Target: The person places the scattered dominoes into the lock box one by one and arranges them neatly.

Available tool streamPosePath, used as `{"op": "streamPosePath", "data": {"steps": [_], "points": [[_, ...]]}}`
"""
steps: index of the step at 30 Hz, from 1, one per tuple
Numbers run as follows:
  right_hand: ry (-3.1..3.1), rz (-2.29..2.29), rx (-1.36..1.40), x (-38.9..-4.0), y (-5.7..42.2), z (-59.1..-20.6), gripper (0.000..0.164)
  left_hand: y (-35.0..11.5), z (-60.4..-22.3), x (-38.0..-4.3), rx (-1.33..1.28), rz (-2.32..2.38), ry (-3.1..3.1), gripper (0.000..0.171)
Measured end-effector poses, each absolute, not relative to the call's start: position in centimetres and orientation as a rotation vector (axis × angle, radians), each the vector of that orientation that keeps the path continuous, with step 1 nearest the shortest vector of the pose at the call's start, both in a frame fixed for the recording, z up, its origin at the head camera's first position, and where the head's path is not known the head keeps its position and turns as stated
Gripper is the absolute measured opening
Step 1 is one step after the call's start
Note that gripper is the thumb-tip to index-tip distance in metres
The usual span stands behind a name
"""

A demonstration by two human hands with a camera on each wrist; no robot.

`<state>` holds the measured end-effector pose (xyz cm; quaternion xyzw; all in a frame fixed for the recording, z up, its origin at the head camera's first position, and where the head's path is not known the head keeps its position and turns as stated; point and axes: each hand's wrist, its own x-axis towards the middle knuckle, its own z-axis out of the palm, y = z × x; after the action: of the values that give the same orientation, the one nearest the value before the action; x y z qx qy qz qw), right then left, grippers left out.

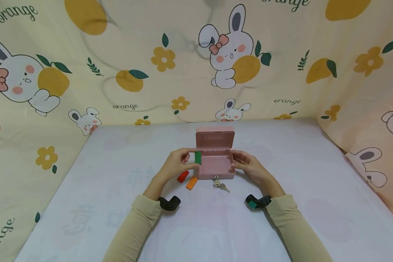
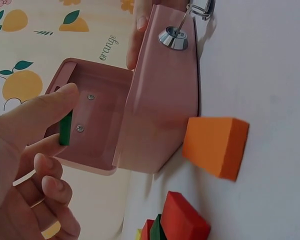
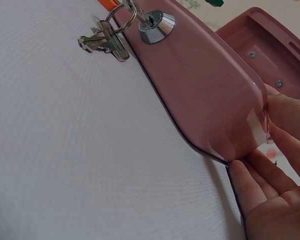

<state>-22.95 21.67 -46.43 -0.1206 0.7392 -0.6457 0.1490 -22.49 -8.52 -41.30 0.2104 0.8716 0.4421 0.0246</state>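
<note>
My left hand (image 1: 178,162) pinches a green block (image 1: 198,157) between thumb and fingers, over the left edge of a pink metal cash box (image 1: 216,175). The lid (image 1: 215,139) stands up at the back, and the box interior faces me. My right hand (image 1: 249,165) grips the right wall of the box, fingers at its rim and side in the right wrist view. A key sits in the round lock (image 2: 174,38) on the front, with another key (image 3: 107,42) hanging from its ring.
On the table left of the box lie an orange block (image 1: 191,183) and a red block (image 1: 183,177). Behind the red block, several more coloured pieces show partly at the bottom of the left wrist view. A patterned cloth (image 1: 183,83) rises behind the table.
</note>
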Motion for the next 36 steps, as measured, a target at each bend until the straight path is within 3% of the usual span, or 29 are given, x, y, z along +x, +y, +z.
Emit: {"op": "streamPosePath", "data": {"steps": [36], "points": [[2.098, -1.835, -0.318, -23.1, 21.7, -46.6, 0.059, -4.7, -41.6, -22.5, 0.718, 1.331, 2.639, 0.049]]}}
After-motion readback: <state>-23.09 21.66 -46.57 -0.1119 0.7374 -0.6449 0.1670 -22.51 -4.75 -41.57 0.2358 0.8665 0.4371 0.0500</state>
